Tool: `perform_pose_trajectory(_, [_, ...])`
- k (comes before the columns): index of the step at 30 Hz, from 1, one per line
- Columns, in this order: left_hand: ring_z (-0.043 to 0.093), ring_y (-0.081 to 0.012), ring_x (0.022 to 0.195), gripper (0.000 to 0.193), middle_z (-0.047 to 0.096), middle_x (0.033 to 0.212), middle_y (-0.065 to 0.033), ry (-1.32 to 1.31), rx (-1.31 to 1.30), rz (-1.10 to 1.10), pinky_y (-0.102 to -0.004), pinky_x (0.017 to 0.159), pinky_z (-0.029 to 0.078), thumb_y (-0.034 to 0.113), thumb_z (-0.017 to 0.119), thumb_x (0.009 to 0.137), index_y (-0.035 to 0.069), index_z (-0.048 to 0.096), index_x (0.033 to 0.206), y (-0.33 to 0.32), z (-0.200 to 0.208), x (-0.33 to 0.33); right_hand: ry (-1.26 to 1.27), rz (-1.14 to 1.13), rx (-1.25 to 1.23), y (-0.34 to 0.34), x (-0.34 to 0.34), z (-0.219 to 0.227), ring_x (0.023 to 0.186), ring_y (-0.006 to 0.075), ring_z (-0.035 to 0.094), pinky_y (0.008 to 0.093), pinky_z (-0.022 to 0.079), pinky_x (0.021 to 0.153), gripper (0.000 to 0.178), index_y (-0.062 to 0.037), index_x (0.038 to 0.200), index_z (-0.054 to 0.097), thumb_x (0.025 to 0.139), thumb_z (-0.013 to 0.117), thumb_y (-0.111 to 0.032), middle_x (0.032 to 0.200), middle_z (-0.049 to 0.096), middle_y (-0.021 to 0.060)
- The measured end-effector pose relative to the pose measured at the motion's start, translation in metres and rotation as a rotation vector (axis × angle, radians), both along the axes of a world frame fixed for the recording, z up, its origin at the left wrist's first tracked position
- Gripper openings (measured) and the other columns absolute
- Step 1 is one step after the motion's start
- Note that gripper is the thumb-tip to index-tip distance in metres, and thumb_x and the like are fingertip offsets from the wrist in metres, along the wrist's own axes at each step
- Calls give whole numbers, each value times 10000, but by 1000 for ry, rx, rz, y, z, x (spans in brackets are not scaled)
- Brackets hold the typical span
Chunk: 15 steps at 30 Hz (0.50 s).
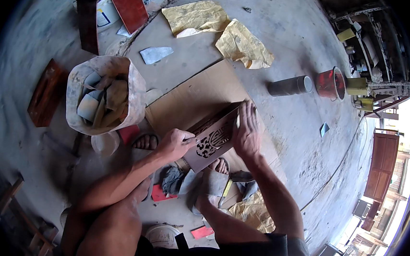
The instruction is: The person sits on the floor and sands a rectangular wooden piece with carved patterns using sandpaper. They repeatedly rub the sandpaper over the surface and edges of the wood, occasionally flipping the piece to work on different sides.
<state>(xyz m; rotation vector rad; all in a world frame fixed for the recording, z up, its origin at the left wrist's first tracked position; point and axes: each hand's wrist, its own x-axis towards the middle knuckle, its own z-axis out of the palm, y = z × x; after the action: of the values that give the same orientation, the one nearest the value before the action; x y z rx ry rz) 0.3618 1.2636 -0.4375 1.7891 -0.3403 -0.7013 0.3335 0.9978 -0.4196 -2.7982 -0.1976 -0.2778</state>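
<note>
Firmly gripping carved box [215, 153] with left hand [176, 144], flattening right hand [248, 134] along its end (ideally pressing lightly near fretwork [215, 139])

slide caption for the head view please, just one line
Left hand and right hand on a brown openwork box over flattened cardboard on a grey floor.

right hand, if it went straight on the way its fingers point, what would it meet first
Probably the nearer crumpled tan paper sheet on the floor beyond the cardboard; depth is unclear, so the right hand might pass above it.
</note>
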Motion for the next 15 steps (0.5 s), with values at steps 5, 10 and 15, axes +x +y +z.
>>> perform_pose_trajectory(5, [637,-136,757,311,717,843,-197,37,135,-85,-347,757,532,282,692,979,-6,746,1084,12,-2,5,194,357,120,63,-50,15,1484,421,377,507,291,1253,749,71,1507,416,786,613,19,1560,437,262])
perform_pose_trajectory(10, [501,-70,729,459,592,707,1,212,-115,39,-344,644,453,335,579,1061,-96,660,927,13,-13,-1,57,65,-29,7,-13,6,1494,433,354,504,299,1245,768,79,1514,391,789,630,-1,1570,410,288])
perform_pose_trajectory(15, [444,-116,762,561,501,751,-1,340,-147,28,-339,696,419,471,463,1092,-32,662,943,28,-25,4,195,376,43,83,-67,15,1491,366,401,475,310,1251,692,36,1480,494,803,596,-66,1587,422,233])
